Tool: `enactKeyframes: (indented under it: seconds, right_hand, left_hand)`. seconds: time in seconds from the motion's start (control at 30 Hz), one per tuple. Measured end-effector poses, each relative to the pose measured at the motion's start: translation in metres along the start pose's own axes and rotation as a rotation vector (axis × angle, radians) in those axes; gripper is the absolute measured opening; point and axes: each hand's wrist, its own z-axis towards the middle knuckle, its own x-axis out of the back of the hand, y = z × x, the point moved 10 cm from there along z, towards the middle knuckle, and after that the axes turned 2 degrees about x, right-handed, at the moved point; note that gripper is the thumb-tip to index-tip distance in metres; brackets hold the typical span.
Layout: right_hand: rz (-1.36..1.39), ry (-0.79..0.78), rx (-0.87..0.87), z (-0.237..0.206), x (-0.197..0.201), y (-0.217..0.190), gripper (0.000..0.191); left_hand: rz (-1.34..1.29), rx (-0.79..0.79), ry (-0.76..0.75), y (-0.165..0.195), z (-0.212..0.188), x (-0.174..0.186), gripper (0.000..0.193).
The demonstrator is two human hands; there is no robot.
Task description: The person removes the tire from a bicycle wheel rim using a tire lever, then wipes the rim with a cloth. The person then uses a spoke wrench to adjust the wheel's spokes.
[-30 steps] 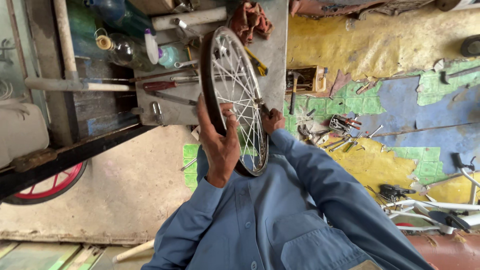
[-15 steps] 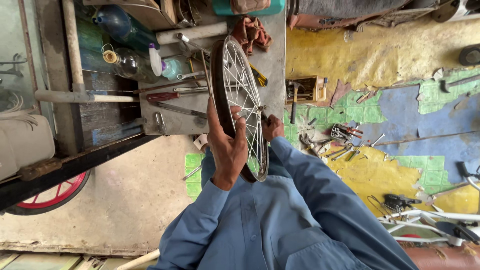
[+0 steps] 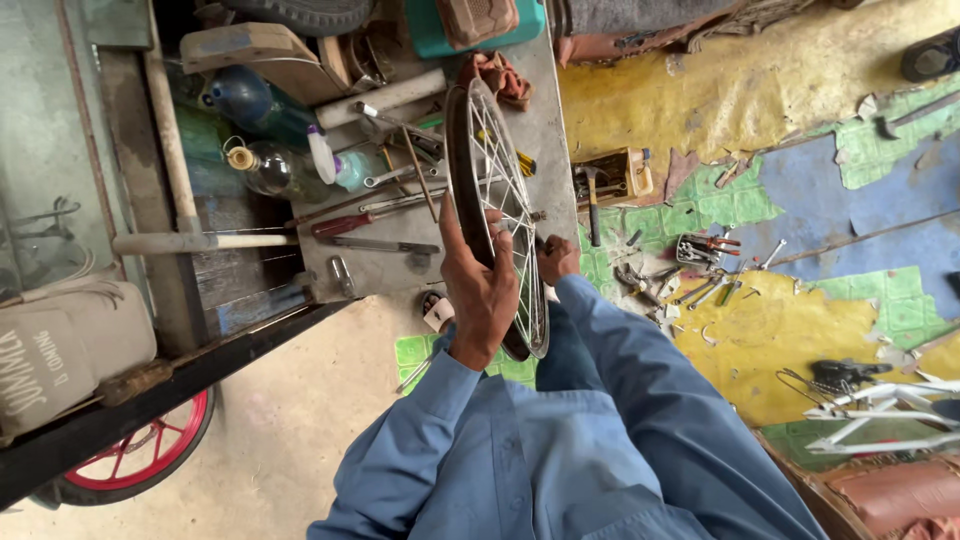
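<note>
My left hand (image 3: 483,290) has its fingers wrapped over the rim of the wheel (image 3: 495,210), thumb up along the near side, gripping it firmly. My right hand (image 3: 556,258) sits behind the spokes near the hub, fingers curled, but the wheel hides them and I cannot tell whether they pinch anything. The wheel stands almost edge-on to me, a thin metal hoop with shiny wire spokes, its lower edge down by my blue sleeves (image 3: 600,420). Behind it is a grey bench (image 3: 545,120), scuffed and crowded with a red-handled screwdriver (image 3: 345,222), wrenches and a reddish rag (image 3: 497,78). Bottles (image 3: 265,165) lie in the dim slot to the left. On the floor (image 3: 700,90), patchy yellow, green and blue, lie a hammer (image 3: 592,200), pliers (image 3: 705,247) and small tools too scattered to name. A red wheel (image 3: 140,455) is cut off at lower left.
</note>
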Motion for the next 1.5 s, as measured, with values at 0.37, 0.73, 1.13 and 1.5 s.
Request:
enactKeyframes:
  seconds: [0.37,0.73,1.13,1.5]
  right_hand:
    - [0.022,-0.034,0.122,-0.027,0.018,0.019,0.033]
    - [0.021,-0.063,0.180,-0.026,0.003,0.012,0.030]
    - [0.011,-0.034,0.020,-0.009,0.005,0.016,0.038]
    - [0.000,-0.192,-0.004,-0.035,-0.002,0.037,0.027]
  left_hand:
    - [-0.064,0.007,0.124,-0.012,0.003,0.018,0.069]
    - [0.275,0.071,0.095,-0.040,0.018,0.031,0.053]
    - [0.183,0.133,0.067,-0.036,0.017,0.022,0.043]
    - [0.136,0.199,0.061,-0.045,0.012,0.024,0.041]
